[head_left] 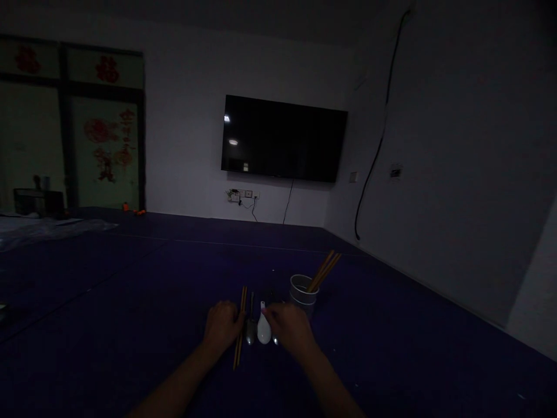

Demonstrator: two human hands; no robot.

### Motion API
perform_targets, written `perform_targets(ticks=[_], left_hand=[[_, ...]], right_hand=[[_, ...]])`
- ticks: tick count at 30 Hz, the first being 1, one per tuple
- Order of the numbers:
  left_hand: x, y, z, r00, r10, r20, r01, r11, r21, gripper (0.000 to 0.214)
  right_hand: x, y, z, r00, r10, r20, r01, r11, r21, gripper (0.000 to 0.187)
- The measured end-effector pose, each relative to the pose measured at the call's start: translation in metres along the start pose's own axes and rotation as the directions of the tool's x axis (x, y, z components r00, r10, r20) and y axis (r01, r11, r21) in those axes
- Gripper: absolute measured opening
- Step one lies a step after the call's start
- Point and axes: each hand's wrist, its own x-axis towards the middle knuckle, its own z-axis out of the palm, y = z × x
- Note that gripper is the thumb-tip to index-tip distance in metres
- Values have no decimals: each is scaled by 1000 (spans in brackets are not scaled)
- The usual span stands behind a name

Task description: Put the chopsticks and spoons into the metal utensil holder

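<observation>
A pair of wooden chopsticks [237, 354] lies lengthwise on the dark blue surface. My left hand [222, 326] rests just left of them, fingers curled in and thumb against their side; its grasp is hidden. Right of the chopsticks is a metal spoon [250, 332], bowl toward me. Beside that lies a white soup spoon [264, 332]. My right hand [289, 326] is closed, its fingertips at the white spoon's handle. Under this hand a second metal spoon [275, 339] is mostly covered. Behind it stands a grey cup [302, 290] with more chopsticks [324, 271] leaning in it.
The room is dim. A wide blue surface [143, 307] reaches to the wall, where a television [285, 139] hangs above sockets and cords. Crumpled plastic sheeting [52, 229] and a dark box [37, 201] are at far left. A black cable [369, 180] runs down the right wall.
</observation>
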Motion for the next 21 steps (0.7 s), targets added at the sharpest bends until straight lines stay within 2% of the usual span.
perform_targets(ticks=[3,10,21], left_hand=[[0,1,-1,999,0,35,0,1000,15,31],[3,2,-4,986,-70,149,63,996,57,27],[3,5,-13,973,-77,216,55,993,109,28]], right_hand=[[-2,0,7,992,-56,114,61,997,-43,32],[-1,4,8,956,25,292,12,992,-125,34],[-1,2,6,942,59,330,-22,993,-116,36]])
